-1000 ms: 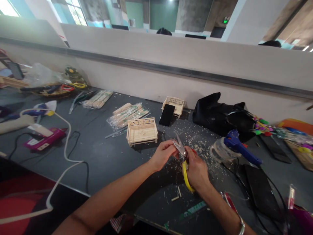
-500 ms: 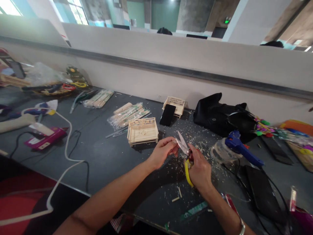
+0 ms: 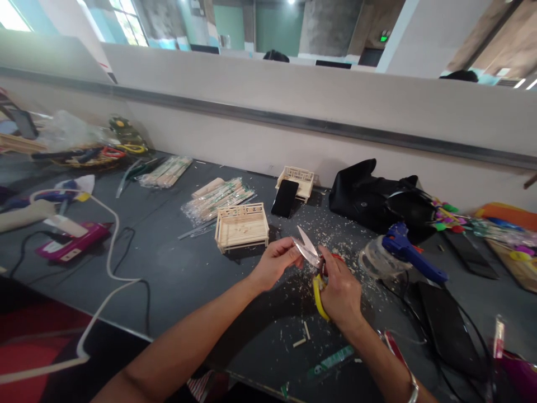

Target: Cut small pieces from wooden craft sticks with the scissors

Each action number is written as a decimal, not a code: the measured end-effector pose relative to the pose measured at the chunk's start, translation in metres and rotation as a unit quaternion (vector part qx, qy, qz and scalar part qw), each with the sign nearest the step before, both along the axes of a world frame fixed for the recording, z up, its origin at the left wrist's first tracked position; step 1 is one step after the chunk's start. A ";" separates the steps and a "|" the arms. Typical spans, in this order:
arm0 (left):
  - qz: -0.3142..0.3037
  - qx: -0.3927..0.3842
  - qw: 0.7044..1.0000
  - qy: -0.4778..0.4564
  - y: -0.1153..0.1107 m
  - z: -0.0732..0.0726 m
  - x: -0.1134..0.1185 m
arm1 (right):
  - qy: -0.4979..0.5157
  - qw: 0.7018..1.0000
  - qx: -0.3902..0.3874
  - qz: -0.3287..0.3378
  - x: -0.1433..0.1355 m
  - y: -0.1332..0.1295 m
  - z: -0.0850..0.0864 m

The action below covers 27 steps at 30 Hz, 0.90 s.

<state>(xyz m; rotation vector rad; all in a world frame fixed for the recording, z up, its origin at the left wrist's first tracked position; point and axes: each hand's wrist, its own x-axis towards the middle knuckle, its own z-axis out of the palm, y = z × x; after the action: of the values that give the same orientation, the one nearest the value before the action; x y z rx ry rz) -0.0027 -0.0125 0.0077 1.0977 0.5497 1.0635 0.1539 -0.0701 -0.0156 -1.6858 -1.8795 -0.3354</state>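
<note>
My right hand (image 3: 342, 288) is closed round the yellow and red handles of the scissors (image 3: 309, 250), whose blades stand apart and point up and left. Close by the blades, my left hand (image 3: 274, 263) has its thumb and fingers pinched together; what they hold is too small to make out. Left of that hand sits a small wooden stick-built bench (image 3: 242, 228). Behind it, a black phone (image 3: 286, 197) leans against a second little bench (image 3: 302, 178). Wood crumbs lie scattered around the scissors, and two short stick pieces (image 3: 300, 342) lie nearer the front.
Bagged sticks (image 3: 222, 198) lie behind the nearer bench. On the right are a black bag (image 3: 364, 196), a blue glue gun (image 3: 413, 254) on a plastic tub (image 3: 377, 258) and a dark phone (image 3: 447, 330). A white cable (image 3: 114, 240) crosses the left side, near a pink device (image 3: 75, 243).
The view has shifted slightly, so most things appear a little further left. Both hands stay close together, with the scissors still in my right hand.
</note>
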 end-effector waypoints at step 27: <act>-0.008 0.012 0.999 -0.043 -0.001 -0.006 0.000 | -0.012 0.999 -0.009 0.047 -0.003 -0.002 0.003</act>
<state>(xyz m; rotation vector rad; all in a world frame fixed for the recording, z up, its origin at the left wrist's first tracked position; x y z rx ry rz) -0.0026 -0.0136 0.0013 1.0698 0.4591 1.1001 0.1511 -0.0720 -0.0131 -1.6047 -1.9773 -0.3018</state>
